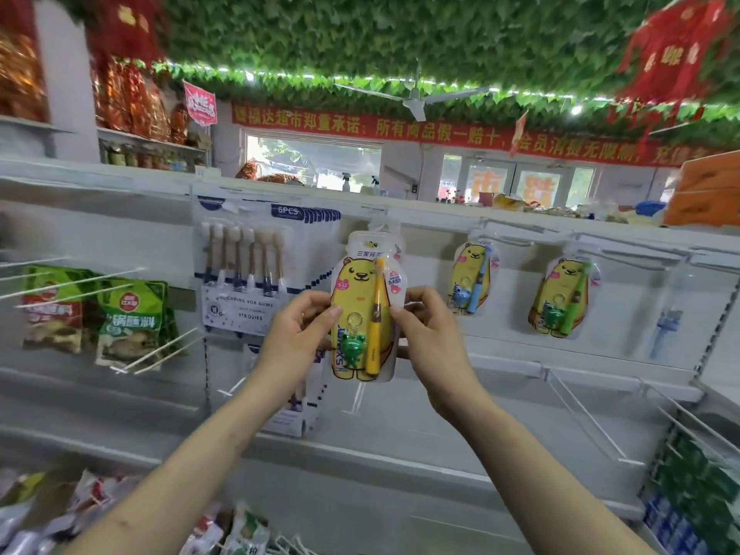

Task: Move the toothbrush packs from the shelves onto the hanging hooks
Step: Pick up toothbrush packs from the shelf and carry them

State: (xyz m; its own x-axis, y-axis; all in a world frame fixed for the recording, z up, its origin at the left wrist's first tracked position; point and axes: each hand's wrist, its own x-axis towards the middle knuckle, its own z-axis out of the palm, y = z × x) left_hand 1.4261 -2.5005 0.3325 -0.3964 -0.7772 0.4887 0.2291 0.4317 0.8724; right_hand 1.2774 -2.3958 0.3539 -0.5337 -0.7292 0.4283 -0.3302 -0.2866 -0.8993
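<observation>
Both hands pinch one yellow bear toothbrush pack by its side edges, left hand and right hand closed on it, holding it upright against the white back panel. Its top tab sits at a hook I cannot clearly make out. The risk, I judge, is the hang hole missing the hook tip, so the pack drops on release, or the thin blister buckling under the squeeze. Two bear packs hang rightward, the six-brush pack just left.
</observation>
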